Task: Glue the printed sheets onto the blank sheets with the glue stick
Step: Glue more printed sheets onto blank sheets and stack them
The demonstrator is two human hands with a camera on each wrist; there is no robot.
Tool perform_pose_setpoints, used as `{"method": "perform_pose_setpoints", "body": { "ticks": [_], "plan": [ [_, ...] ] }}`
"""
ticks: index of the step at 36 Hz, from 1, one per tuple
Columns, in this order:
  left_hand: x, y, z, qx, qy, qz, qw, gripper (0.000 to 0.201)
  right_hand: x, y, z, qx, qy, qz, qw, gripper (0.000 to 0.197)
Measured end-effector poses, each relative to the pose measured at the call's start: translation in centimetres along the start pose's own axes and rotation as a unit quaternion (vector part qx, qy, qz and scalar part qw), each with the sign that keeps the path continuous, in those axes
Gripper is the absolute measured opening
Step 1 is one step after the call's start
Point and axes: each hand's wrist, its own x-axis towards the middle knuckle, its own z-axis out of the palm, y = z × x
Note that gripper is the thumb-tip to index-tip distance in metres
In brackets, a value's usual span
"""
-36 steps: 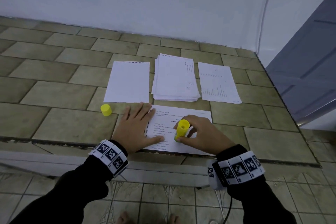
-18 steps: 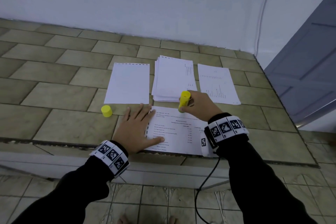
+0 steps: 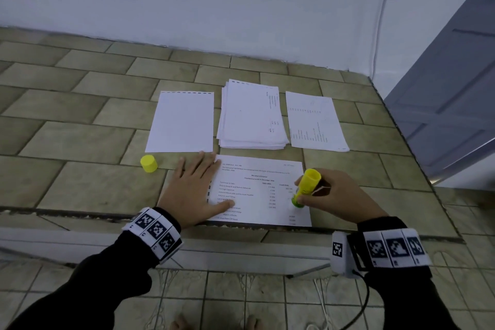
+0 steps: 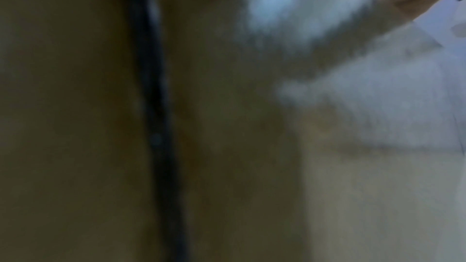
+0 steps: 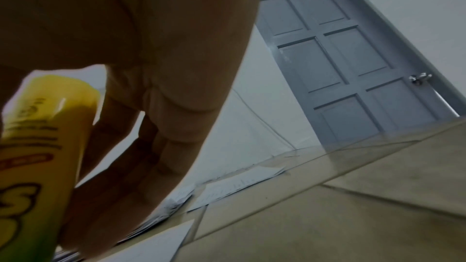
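Observation:
A printed sheet (image 3: 257, 190) lies at the near edge of the tiled counter. My left hand (image 3: 195, 190) lies flat with straight fingers on its left side, pressing it down. My right hand (image 3: 329, 195) grips the yellow glue stick (image 3: 306, 186), whose green tip touches the sheet's right part. The right wrist view shows the glue stick (image 5: 37, 156) up close inside the curled fingers. The yellow cap (image 3: 149, 163) stands on the tiles left of my left hand. A blank sheet (image 3: 182, 122) lies behind it. The left wrist view is blurred.
A stack of sheets (image 3: 251, 115) sits at the back centre, with a single printed sheet (image 3: 316, 122) to its right. The counter's front edge (image 3: 80, 213) runs just under my wrists. A grey door (image 5: 340, 63) stands to the right, and a white wall behind.
My right hand carried the glue stick from the sheet's middle up to its top edge, then back down to the right part. The left hand stayed pressing the sheet.

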Motion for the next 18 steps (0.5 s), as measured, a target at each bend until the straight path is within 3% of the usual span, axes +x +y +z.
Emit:
{"method": "perform_pose_setpoints", "body": {
  "ticks": [9, 18],
  "plan": [
    [0.1, 0.0, 0.3, -0.017, 0.012, 0.011, 1.000, 0.117, -0.5, 0.4, 0.2, -0.009, -0.019, -0.001, 1.000, 0.022],
    [0.0, 0.1, 0.1, -0.018, -0.002, 0.009, 1.000, 0.121, 3.5, 1.1, -0.9, -0.056, 0.039, -0.013, 0.998, 0.015]
  ]
}}
